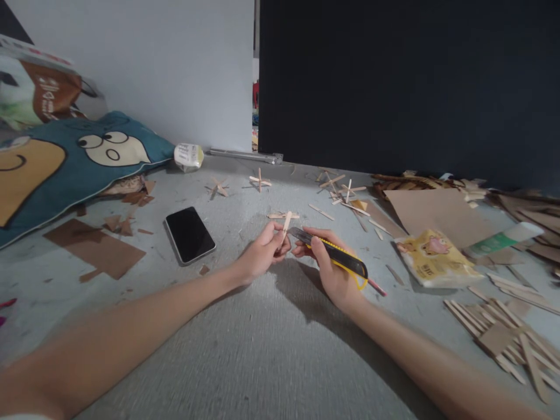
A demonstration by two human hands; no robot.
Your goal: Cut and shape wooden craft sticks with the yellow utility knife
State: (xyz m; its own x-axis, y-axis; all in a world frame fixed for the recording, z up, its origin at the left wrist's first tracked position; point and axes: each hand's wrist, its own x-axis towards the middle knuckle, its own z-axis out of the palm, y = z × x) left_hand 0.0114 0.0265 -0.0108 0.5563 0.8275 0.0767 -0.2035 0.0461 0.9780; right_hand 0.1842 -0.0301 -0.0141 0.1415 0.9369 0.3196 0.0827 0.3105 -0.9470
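Note:
In the middle of the table, my left hand (263, 252) pinches a short wooden craft stick (286, 223), its tip pointing up and away. My right hand (330, 262) is wrapped round a yellow and black utility knife (345, 256), whose blade reaches left, close to the stick. I cannot tell whether blade and wood touch. A reddish pencil-like rod (377, 287) sticks out below the knife's rear end. Just beyond my hands lie a few flat craft sticks (275, 216). Farther back stand small crossed-stick pieces (260, 181).
A black phone (191, 234) and brown cardboard (96, 248) lie on the left, by a blue cushion (126, 140). On the right are a yellow packet (437, 259), a glue stick (505, 239), cardboard sheets (431, 213) and a heap of craft sticks (503, 332). A dark panel (406, 81) rises behind.

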